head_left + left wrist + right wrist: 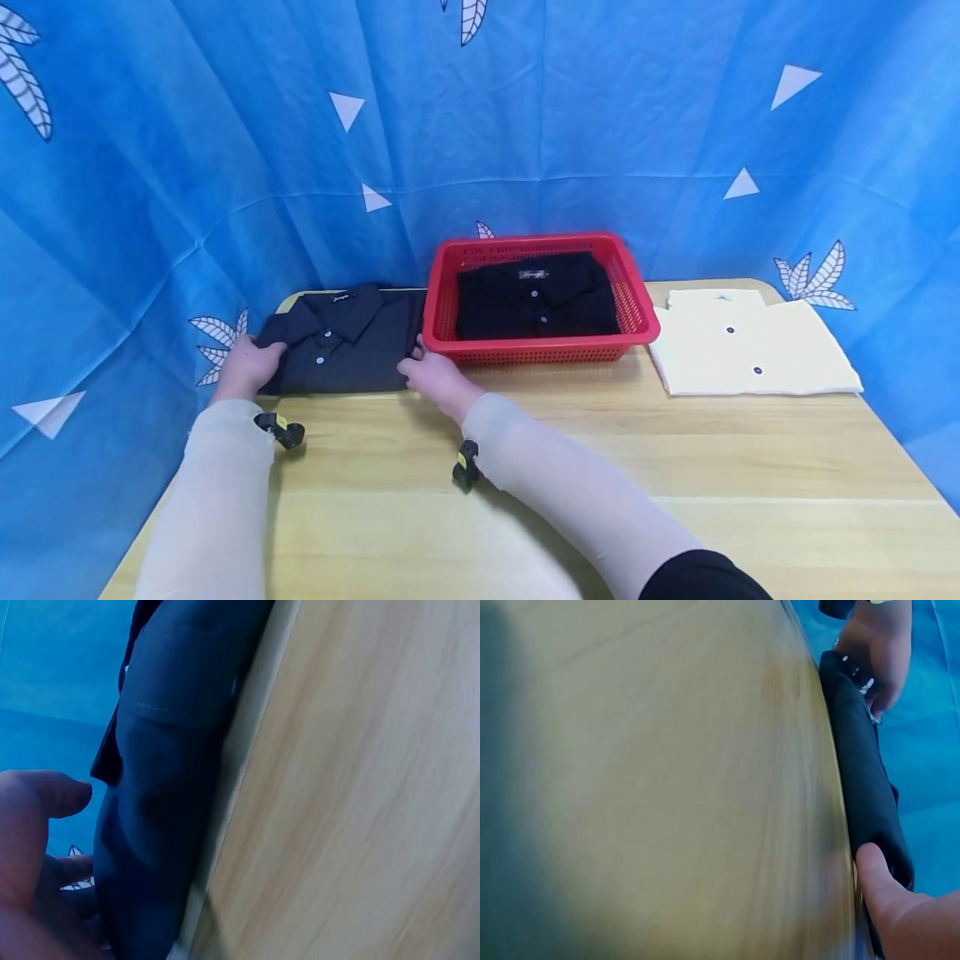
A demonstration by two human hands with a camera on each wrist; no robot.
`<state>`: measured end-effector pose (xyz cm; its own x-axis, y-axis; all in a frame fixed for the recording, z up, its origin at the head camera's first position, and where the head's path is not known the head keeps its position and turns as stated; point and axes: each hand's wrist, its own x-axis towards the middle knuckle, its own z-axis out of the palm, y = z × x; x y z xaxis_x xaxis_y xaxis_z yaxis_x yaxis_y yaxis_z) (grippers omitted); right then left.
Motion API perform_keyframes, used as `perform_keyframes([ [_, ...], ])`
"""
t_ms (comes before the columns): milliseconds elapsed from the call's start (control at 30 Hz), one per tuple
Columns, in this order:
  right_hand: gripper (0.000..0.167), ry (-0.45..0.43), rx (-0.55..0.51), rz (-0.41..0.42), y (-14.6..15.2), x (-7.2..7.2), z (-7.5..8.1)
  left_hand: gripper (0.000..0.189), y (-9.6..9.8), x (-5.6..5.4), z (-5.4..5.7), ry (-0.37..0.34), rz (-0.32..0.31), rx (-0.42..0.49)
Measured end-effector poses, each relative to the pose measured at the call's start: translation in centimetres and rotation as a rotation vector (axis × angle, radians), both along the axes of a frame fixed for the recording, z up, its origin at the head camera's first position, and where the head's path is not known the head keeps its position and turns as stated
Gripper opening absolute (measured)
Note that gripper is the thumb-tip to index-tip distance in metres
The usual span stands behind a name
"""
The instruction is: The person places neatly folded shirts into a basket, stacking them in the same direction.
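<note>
A folded dark grey shirt (360, 371) with a collar and pale buttons lies at the back left of the table. My left hand (251, 365) holds its left end, the thumb laid over the cloth. In the left wrist view, that thumb (64, 793) arches beside the folded layers, and the other fingers pass partly out of sight behind them. At the opposite end, close beside the red basket, my right hand (441, 382) grips the shirt's edge. The right thumb (874, 866) presses on the front fold in the right wrist view; the fingers behind are hidden.
The red plastic basket (540, 343) stands at the back middle, with a folded black shirt (498, 304) inside. A folded white shirt (780, 358) with dark buttons lies to the right. Blue curtain (600, 125) hangs behind the wooden table (600, 450) and along its sides.
</note>
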<state>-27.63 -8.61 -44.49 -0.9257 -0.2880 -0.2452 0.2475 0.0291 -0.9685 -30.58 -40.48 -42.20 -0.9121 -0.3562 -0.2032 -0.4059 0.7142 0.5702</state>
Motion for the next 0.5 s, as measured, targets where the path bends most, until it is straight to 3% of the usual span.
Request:
perform_keyframes([
  [267, 0.072, 0.006, -0.066, 0.016, 0.8, 0.3, -0.3, 0.094, -1.3, 1.1, 0.7, -0.054, 0.006, 0.024],
  [500, 0.075, 0.041, -0.052, 0.028, 1.1, 0.9, -0.6, 0.096, -2.7, 1.8, 0.7, -0.121, 0.013, 0.018],
])
